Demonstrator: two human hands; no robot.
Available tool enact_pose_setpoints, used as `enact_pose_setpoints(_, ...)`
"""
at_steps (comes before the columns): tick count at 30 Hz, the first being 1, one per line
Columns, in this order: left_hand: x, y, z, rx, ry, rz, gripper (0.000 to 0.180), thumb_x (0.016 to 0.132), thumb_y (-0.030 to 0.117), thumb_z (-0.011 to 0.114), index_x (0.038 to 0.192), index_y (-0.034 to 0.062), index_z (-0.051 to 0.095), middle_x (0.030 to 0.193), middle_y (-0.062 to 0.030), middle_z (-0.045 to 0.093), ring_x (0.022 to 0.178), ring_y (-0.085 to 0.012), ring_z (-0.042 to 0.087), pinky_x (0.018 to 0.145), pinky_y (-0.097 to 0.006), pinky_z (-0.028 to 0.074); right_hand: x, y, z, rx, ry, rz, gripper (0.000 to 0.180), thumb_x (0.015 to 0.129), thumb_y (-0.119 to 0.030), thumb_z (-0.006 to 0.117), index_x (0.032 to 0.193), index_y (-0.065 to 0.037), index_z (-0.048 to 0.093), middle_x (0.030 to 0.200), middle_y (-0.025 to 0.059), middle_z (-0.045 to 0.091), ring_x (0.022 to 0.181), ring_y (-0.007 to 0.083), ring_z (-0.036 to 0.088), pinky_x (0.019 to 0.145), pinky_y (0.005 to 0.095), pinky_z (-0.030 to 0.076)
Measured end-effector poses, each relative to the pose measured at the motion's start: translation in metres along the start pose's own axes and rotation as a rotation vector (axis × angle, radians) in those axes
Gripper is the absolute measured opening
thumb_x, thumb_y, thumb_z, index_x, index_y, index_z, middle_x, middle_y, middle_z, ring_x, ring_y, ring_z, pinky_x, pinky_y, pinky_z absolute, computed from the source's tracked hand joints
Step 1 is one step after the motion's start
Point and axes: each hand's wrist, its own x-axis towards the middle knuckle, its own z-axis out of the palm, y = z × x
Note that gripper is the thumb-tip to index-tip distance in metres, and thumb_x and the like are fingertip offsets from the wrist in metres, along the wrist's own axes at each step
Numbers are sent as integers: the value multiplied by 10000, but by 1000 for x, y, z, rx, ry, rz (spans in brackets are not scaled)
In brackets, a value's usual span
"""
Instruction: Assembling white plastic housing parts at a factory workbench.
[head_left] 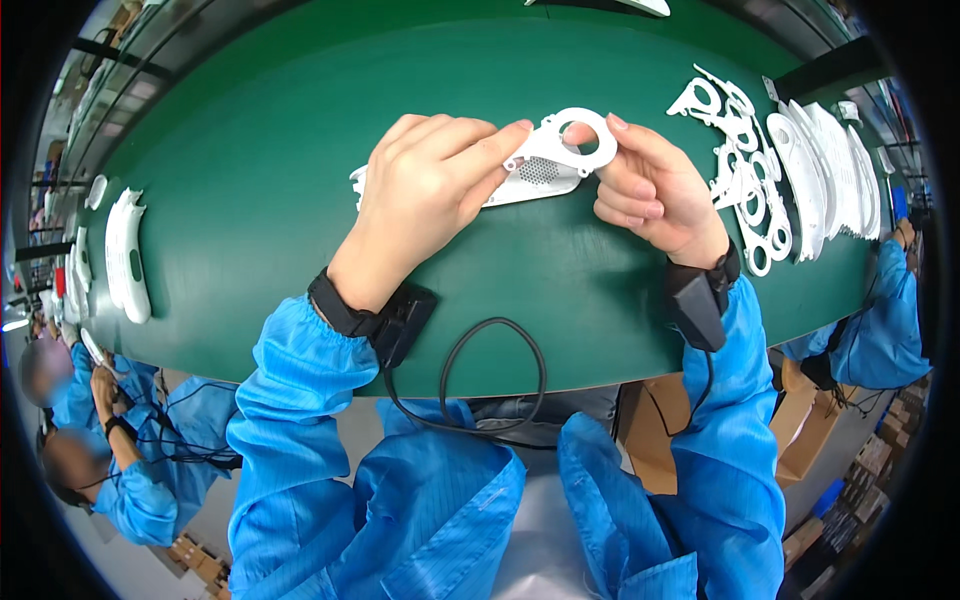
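A white plastic ring-shaped bracket (542, 143) is held up between my two hands. My left hand (425, 180) pinches its narrow end between thumb and fingers. On the ring's right edge, my right hand (655, 190) has its thumb and index finger closed, the other fingers curled. Just under the bracket lies a long white plastic shell (545, 187) with a perforated grille. My left hand covers much of this shell, and whether the bracket touches it I cannot tell.
Loose ring brackets (752, 200) lie heaped to the right, beside a row of white shells (830, 180). More shells (125, 255) stand on the left of the green table (300, 120). A black cable (540, 365) loops near the front edge. Co-workers (150, 490) sit at both sides.
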Motion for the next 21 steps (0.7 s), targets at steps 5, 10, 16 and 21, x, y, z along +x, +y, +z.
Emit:
enact_pose_setpoints(5,1,1,2,126,25,51,321,750,71,738,1064,133,734,927,-20,695,768,-193,634,653,-332,464,-4,11,15,-920,521,-574,318,879,-159,694,1140,2,610,754,-4,581,683,69,540,621,230,425)
enact_pose_setpoints(10,-1,8,5,187,-140,-5,287,739,118,754,1023,160,746,921,-12,686,778,-195,636,660,-341,478,-10,18,20,-1815,252,-846,279,727,-120,758,990,-65,681,944,67,646,889,259,590,783,360,479)
enact_pose_setpoints(16,-3,5,3,127,-90,-34,269,745,104,744,1009,153,747,921,-20,691,789,-194,645,663,-333,490,-7,33,24,-1940,328,-729,255,761,-96,731,1008,-61,678,925,63,680,887,229,622,764,348,493)
enact_pose_setpoints(21,-1,1,3,98,-66,4,233,758,103,741,985,153,751,915,-27,696,796,-197,654,659,-331,494,-4,44,26,-1884,394,-741,270,783,-89,713,1041,-47,648,975,104,692,958,261,650,787,374,540)
